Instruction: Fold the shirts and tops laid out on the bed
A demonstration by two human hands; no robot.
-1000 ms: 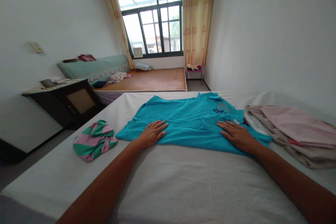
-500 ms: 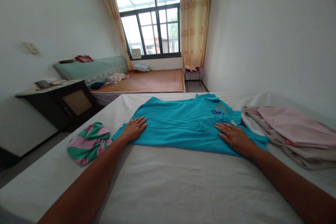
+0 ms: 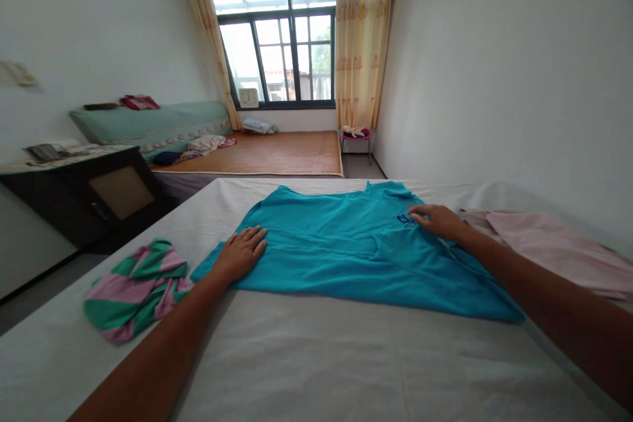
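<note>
A turquoise shirt (image 3: 316, 237) with dark lettering lies partly folded on the white-covered surface (image 3: 316, 356). My left hand (image 3: 241, 254) rests flat on the shirt's left part, fingers stretched out. Over the shirt's right part, by the lettering, is my right hand (image 3: 438, 221); its fingers are loosely bent, with no cloth seen between them. Whether its fingertips touch the shirt is hard to tell. A crumpled pink-and-green striped garment (image 3: 138, 290) lies to the left of my left forearm.
Folded pink cloth (image 3: 554, 244) lies at the right, partly behind my right forearm. Beyond the surface stand a bed with a brown mat (image 3: 291, 151), a dark cabinet (image 3: 99, 198) and a small pink stool (image 3: 356, 137). A white wall (image 3: 494, 79) rises on the right.
My right hand has gone from lying flat on the shirt to farther away, near the lettering, its fingers now bent. The shirt's right near edge lies smoother and farther out. My left hand stays flat.
</note>
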